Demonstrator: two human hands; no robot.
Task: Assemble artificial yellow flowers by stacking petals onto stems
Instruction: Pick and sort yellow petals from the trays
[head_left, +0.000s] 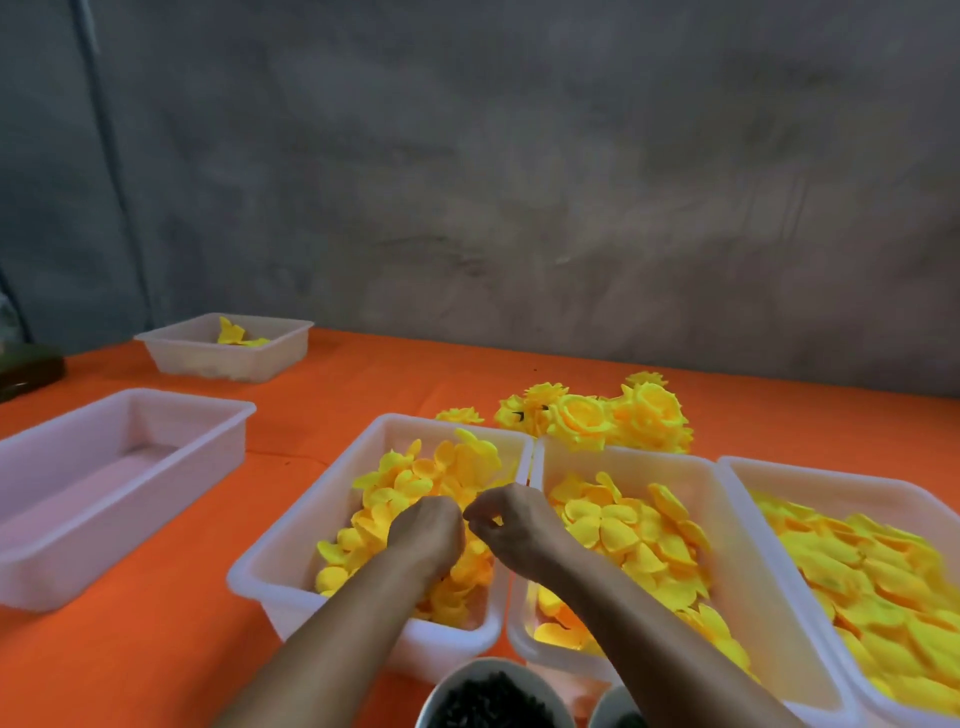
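Head view: finished flowers (597, 415) lie piled right of centre — some work done. Three tubs of loose petals (639, 530) remain at lower right. Left hand (428, 535) and right hand (511, 519), fingers curled, over them — what they hold I cannot tell.

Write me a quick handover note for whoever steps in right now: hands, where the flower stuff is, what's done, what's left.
Left hand: over the left petal bin, fingers curled down among the petals; what it holds is hidden.
Right hand: beside it over the same bin, fingertips pinched together; anything between them is too small to tell.
Petals: three bins in a row, left, middle and right.
Dark pieces in a bowl at the near edge.
Done: finished flowers piled behind the bins.
Left: plenty of loose petals to stack.
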